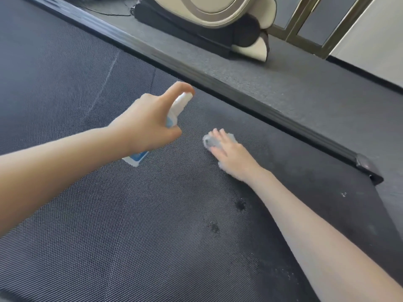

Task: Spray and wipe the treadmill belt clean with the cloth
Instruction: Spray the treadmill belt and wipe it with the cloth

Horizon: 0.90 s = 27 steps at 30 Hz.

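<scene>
Label: blue panel (139,156) on the white plastic spray bottle (177,107); writing too blurred to read.
Left hand (150,125): wrapped round the bottle, forefinger on its nozzle.
Right hand (230,154): fingers flat, pressing the pale grey cloth (209,141) down.
Belt: dark textured treadmill belt (130,225) under both hands; cloth right of the bottle, near the black side rail (239,99).

Gym: treadmill belt (109,225), exercise machine (220,16), speckled flooring (294,83).

Both arms reach forward: left hand (150,122) grips the bottle (177,106), index finger (180,87) on top; right hand (232,154) lies flat, fingers (218,134) straight.
</scene>
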Motion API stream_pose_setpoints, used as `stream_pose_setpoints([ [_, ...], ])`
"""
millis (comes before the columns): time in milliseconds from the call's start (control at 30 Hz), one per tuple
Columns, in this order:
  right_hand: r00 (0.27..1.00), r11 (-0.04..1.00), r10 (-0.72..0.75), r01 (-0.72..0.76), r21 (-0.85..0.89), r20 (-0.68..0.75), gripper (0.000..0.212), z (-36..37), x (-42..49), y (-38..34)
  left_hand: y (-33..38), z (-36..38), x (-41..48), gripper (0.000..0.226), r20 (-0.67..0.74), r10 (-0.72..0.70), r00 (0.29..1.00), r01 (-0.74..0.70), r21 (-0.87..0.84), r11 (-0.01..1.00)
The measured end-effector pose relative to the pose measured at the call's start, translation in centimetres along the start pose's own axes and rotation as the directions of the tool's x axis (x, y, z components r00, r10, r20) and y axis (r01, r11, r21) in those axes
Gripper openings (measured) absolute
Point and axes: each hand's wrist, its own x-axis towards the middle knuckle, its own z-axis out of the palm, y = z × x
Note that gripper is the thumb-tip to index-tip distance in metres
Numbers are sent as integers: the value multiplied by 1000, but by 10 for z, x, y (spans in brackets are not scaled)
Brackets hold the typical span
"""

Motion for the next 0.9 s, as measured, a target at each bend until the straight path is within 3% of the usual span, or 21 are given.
stream_pose_setpoints([
  [133, 968, 938, -248, 246, 246, -23, 50, 15, -58, -46, -2, 1, -7, 62, -6, 13, 1000, -13, 9, 1000],
  [200, 939, 919, -344, 335, 209, 9, 53, 27, -83, -56, -4, 1, -10, 62, -4, 18, 1000, -18, 19, 1000],
  [267, 922, 921, -386, 385, 65, 9, 55, 38, -93, -54, -7, 1, -11, 61, -5, 17, 1000, -17, 28, 999],
  [400, 939, 942, -337, 335, -36, -74, 54, 44, -79, -44, -14, -1, -10, 61, -11, -5, 1000, 5, 37, 999],
  [600, 984, 990, -136, 139, 18, -115, 51, 33, -33, -4, -18, 3, -6, 60, -12, -47, 999, 48, 41, 998],
  [733, 996, 979, -73, 61, -193, -53, 55, 29, -4, 33, -18, 9, -1, 60, -17, -63, 998, 63, 26, 998],
  [833, 998, 986, 4, -15, -167, -65, 54, 23, 17, 57, -17, 14, 2, 60, -15, -54, 998, 55, 29, 998],
  [900, 990, 996, 83, -86, -20, -118, 51, 16, 28, 68, -18, 16, 4, 61, -13, -44, 999, 45, 27, 999],
])
